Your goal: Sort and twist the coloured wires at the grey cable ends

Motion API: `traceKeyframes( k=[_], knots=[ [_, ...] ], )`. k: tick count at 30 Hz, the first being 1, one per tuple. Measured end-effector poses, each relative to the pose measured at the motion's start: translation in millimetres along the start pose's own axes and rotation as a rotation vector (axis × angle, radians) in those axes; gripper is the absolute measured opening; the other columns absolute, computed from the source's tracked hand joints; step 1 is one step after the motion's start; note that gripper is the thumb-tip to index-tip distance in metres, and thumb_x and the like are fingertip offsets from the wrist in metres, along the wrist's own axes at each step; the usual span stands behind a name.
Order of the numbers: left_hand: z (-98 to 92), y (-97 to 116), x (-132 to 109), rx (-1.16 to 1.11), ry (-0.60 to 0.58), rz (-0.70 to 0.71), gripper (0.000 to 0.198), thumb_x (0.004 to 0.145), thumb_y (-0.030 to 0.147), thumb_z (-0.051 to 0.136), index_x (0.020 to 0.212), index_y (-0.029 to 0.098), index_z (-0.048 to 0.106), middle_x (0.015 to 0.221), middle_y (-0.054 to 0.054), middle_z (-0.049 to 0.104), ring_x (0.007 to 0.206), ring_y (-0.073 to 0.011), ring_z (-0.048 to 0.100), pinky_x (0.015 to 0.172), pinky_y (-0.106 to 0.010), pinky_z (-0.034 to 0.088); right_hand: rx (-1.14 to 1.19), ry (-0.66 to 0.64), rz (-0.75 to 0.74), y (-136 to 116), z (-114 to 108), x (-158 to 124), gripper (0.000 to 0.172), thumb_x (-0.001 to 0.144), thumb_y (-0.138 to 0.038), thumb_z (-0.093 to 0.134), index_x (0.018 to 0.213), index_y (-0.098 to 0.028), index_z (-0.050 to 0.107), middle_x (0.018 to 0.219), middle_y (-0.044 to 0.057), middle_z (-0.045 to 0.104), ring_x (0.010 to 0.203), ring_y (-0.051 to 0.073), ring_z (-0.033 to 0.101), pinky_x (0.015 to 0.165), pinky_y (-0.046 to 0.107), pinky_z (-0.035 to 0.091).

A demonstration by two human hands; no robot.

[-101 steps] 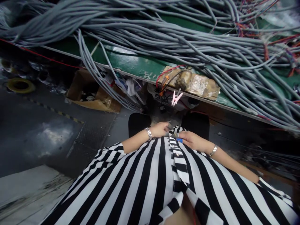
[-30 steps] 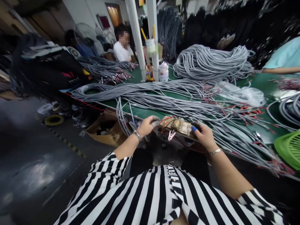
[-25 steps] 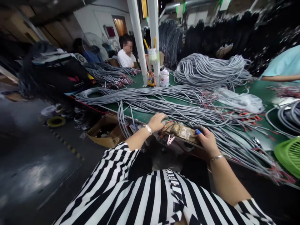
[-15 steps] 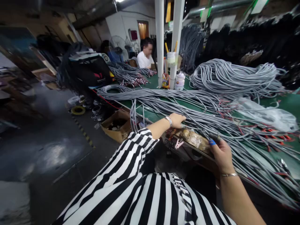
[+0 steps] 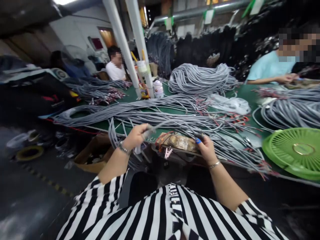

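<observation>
My left hand (image 5: 136, 136) is closed on a grey cable (image 5: 163, 122) near the table's front edge. The cable arches to the right, towards my right hand (image 5: 205, 148), whose fingers are pinched together at the right end of a worn wooden block (image 5: 182, 142). Blue covers one fingertip of that hand; what lies between its fingers is too small to make out. Long grey cables (image 5: 130, 115) lie in bundles across the green table (image 5: 252, 91) behind both hands. A pink clip (image 5: 168, 152) hangs at the block's front.
A green fan (image 5: 297, 151) stands at the right. Coiled cables (image 5: 200, 78), a plastic bag (image 5: 228, 103) and a bottle (image 5: 158, 89) lie or stand farther back, near white posts (image 5: 140, 40). Two people sit across the table. A cardboard box (image 5: 93, 155) is below left.
The view has turned right, bringing in the fan and a second person. My left hand has lifted from the bundle with a cable in it and moved away from my right hand.
</observation>
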State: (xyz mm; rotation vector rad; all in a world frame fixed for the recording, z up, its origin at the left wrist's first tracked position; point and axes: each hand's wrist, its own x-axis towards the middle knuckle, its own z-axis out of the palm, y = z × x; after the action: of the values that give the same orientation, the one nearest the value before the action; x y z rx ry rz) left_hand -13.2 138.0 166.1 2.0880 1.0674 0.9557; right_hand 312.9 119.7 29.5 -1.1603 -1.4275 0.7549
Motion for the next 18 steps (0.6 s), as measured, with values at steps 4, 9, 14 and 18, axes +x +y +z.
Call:
traceKeyframes(
  k=[4, 9, 14, 18],
  knots=[
    [33.1, 34, -36, 0.140, -0.464, 0.056, 0.022, 0.078, 0.042, 0.069, 0.076, 0.020, 0.069, 0.061, -0.001, 0.060, 0.055, -0.0129, 0.049, 0.056, -0.023, 0.033, 0.165, 0.037, 0.074, -6, 1, -3, 0.039, 0.083, -0.048, 0.056, 0.106, -0.017, 0.055, 0.070, 0.001, 0.064, 0.057, 0.013, 0.054, 0.054, 0.026, 0.045],
    [48.8, 28, -76, 0.119, -0.480, 0.075, 0.028, 0.088, 0.043, 0.055, 0.077, 0.021, 0.069, 0.065, -0.004, 0.062, 0.060, -0.0164, 0.054, 0.062, -0.027, 0.038, 0.046, -0.013, 0.021, -17, 9, -8, 0.035, 0.083, -0.043, 0.059, 0.108, -0.018, 0.058, 0.083, 0.004, 0.068, 0.072, 0.016, 0.061, 0.067, 0.031, 0.050],
    [33.8, -2, -112, -0.066, -0.663, -0.040, 0.047, 0.092, 0.053, 0.043, 0.069, 0.018, 0.065, 0.062, -0.004, 0.059, 0.060, -0.0157, 0.053, 0.062, -0.027, 0.040, 0.101, -0.069, -0.032, -54, 20, -31, 0.025, 0.084, -0.041, 0.058, 0.093, -0.018, 0.063, 0.086, 0.005, 0.069, 0.078, 0.018, 0.064, 0.075, 0.032, 0.052],
    [46.2, -28, -133, -0.172, -0.700, -0.440, 0.042, 0.085, 0.056, 0.055, 0.074, 0.016, 0.062, 0.068, -0.002, 0.061, 0.062, -0.0137, 0.054, 0.059, -0.024, 0.044, -0.033, -0.246, -0.253, -86, 36, -61, 0.019, 0.089, -0.035, 0.055, 0.092, -0.019, 0.065, 0.080, 0.004, 0.069, 0.071, 0.016, 0.063, 0.068, 0.027, 0.050]
  ],
)
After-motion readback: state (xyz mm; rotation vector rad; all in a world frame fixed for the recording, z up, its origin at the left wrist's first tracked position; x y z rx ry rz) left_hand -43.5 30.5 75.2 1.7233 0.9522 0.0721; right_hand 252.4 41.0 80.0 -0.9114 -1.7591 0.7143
